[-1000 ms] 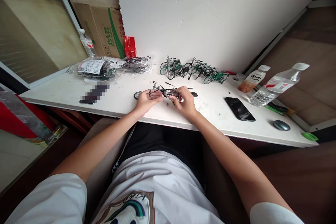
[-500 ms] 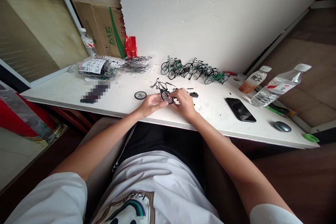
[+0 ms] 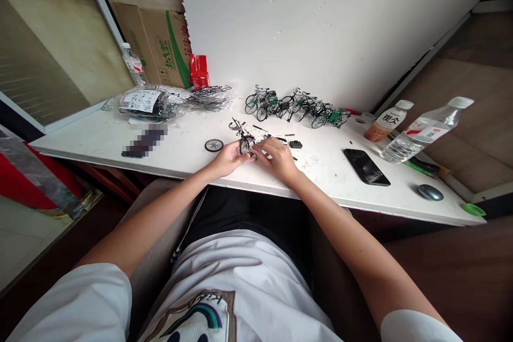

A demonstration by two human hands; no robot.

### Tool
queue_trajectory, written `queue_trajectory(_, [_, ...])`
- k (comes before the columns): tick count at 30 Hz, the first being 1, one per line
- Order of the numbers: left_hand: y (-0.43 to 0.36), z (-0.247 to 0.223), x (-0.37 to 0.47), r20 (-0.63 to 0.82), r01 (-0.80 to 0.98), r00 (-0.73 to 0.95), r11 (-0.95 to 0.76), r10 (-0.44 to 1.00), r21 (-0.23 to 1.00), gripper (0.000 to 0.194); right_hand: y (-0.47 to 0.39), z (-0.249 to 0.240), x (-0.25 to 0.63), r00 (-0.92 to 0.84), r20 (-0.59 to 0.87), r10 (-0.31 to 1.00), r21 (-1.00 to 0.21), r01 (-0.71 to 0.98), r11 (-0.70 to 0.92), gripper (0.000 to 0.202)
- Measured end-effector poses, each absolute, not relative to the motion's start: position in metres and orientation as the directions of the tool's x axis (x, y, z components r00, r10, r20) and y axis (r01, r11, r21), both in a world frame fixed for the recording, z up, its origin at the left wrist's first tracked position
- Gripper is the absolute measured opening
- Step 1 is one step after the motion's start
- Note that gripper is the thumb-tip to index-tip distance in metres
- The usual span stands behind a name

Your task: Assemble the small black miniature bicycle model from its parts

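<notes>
Close to the table's front edge, my left hand [image 3: 229,159] is closed on a black model bicycle [image 3: 239,127], gripping it low by its wheel. The bicycle is tilted, its frame and handlebar pointing up and away from me. My right hand [image 3: 277,156] has its fingers bent together at the right side of the same wheel; whether a small part sits between the fingertips is hidden. A loose spoked wheel [image 3: 214,145] lies flat just left of my left hand. Beyond my right hand are small dark parts and a black block-like piece [image 3: 295,144].
Several finished model bicycles [image 3: 296,104] stand along the wall. Plastic bags of parts [image 3: 144,104] lie at the back left, before a cardboard box [image 3: 160,48]. On the right are a phone [image 3: 366,167], two bottles [image 3: 428,131] and a mouse [image 3: 430,192].
The wheel and bicycle in my left hand have shifted slightly left and turned more edge-on. My right fingers have slid off the wheel's top to its right side.
</notes>
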State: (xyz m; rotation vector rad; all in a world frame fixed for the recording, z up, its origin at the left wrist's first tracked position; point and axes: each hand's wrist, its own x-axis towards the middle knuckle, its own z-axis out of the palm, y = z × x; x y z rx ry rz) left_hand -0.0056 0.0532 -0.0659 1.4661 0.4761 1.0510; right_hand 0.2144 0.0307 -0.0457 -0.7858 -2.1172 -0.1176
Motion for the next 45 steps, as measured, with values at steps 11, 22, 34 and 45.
queue_trajectory(11, [0.060,-0.068,-0.013,0.212,-0.318,0.605,-0.011,0.768,0.948,0.057,0.031,-0.048,0.215,-0.379,0.746,0.547,-0.247,0.605,0.757,0.014])
queue_trajectory(22, [0.059,-0.061,-0.012,0.236,-0.269,0.515,-0.107,0.824,0.957,0.094,0.025,-0.045,0.213,-0.393,0.739,0.548,-0.292,0.546,0.785,0.014])
queue_trajectory(34, [0.056,-0.057,-0.012,0.231,-0.224,0.494,-0.134,0.838,0.965,0.080,0.028,-0.046,0.214,-0.409,0.737,0.538,-0.244,0.581,0.776,0.015])
queue_trajectory(45, [0.056,-0.059,-0.011,0.229,-0.202,0.470,-0.149,0.852,0.968,0.085,0.032,-0.049,0.215,-0.362,0.653,0.665,-0.422,0.555,0.716,0.014])
